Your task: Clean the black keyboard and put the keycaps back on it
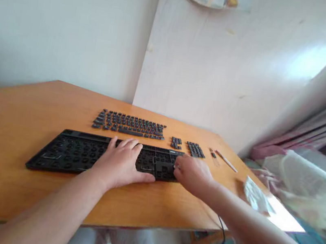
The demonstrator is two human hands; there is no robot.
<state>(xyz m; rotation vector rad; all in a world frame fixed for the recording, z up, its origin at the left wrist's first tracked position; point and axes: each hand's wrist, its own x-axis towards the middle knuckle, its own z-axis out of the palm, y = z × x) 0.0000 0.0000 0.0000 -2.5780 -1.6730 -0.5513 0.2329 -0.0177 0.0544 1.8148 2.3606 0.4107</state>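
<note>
A black keyboard base (pixel 67 152) with its keycaps off lies on the wooden table, bare key sockets showing. Across its middle rests my left hand (pixel 124 159), fingers spread and thumb near the front edge. My right hand (pixel 190 171) is closed over the base's right end, fingertips pinched together. Something small and pale shows at those fingertips, too little to name. Behind the base, loose black keycaps (pixel 131 125) are laid out in keyboard order. Smaller groups, the arrow-area keycaps (pixel 175 142) and the number-pad keycaps (pixel 195 149), sit further right.
A slim pale pen-like stick (pixel 227 162) and small dark pieces (pixel 213 154) lie at the table's right. Crumpled white tissue (pixel 258 197) sits near the right edge. A black cable (pixel 221 234) hangs below the front edge. A wall (pixel 195 73) stands behind the table (pixel 20 124).
</note>
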